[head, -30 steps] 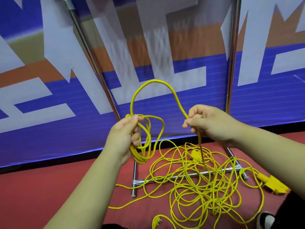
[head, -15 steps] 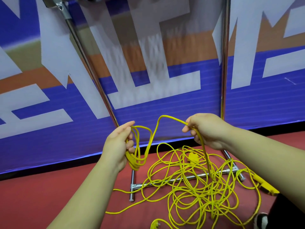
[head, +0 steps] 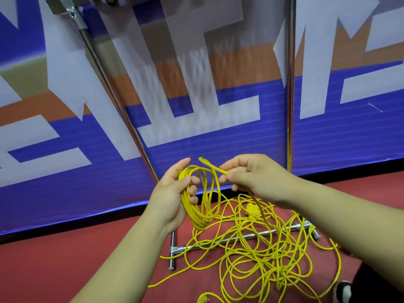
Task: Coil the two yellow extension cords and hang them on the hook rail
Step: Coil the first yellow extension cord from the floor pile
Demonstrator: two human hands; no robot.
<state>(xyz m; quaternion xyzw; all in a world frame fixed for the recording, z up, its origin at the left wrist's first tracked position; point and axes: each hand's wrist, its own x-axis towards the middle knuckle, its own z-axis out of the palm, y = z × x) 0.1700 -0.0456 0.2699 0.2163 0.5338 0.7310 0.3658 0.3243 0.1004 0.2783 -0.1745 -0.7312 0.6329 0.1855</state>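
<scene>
My left hand [head: 172, 196] grips a small coil of yellow extension cord [head: 200, 206], several loops hanging from my palm. My right hand [head: 249, 174] pinches the same cord just right of the coil, and a short bend of it sticks up between the two hands. From my right hand the cord drops into a loose yellow tangle [head: 258, 259] spread on the red floor. A yellow socket block [head: 252, 209] lies in the tangle and a plug [head: 204, 299] shows at the bottom edge. I cannot tell the two cords apart in the heap.
A chrome rack stands ahead: a slanted pole [head: 113, 95], an upright pole [head: 290, 84] and a floor base bar [head: 229, 239] under the tangle. A top bracket [head: 65, 7] shows at the upper left. A blue, white and orange banner [head: 207, 127] backs it. A shoe [head: 342, 291] is at the lower right.
My right hand has come left and down, bringing its large cord loop to the coil in my left hand. The loop is now small and the two hands are close together.
</scene>
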